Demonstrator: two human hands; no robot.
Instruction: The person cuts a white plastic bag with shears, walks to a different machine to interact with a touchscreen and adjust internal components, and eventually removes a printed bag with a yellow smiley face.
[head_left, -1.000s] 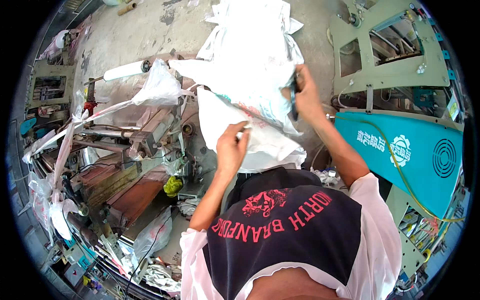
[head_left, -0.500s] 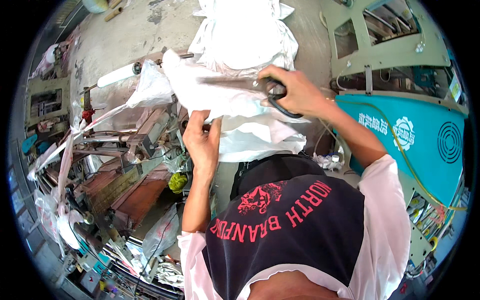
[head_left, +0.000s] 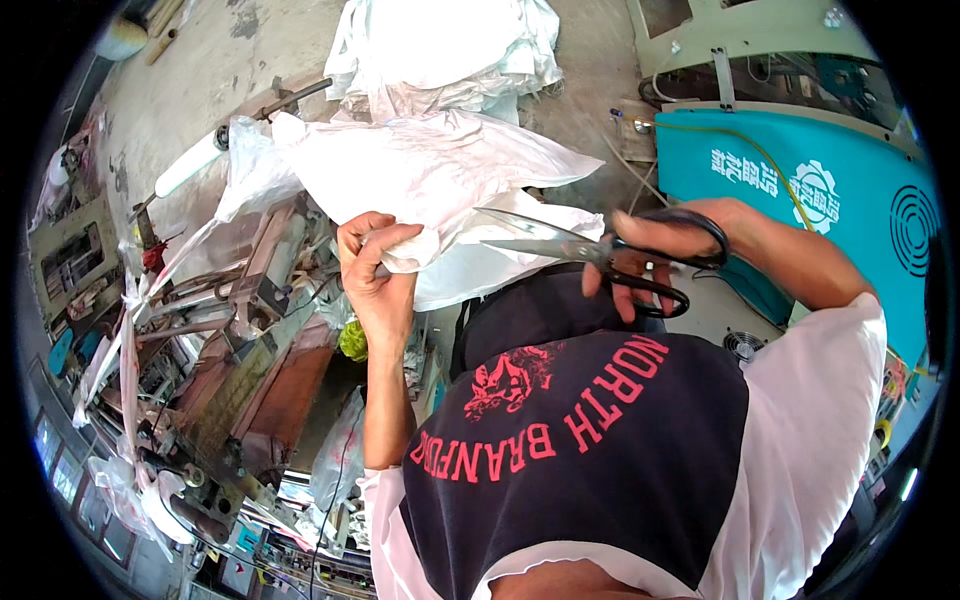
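1. Concrete floor lies beyond white sheeting spread before the torso.
2. Left hand pinches a bunched part, apparently to steady it.
3. Right hand grips scissors, blades parted toward it.

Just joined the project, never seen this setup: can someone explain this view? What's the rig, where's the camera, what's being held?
There's no robot: a person works bare-handed. The view comes from the left of two fisheye cameras worn on the head, looking down, hence the curved edges and the shirt at the bottom. Picture left is the person's left.

The left hand has the near edge of a white sheet pinched in its grip. The right hand holds black-handled scissors, blades apart, pointing toward the left hand.

Beyond the sheet is a bright white pile; what it rests on is hidden. On the right stands a teal machine panel; on the left, a white roll.
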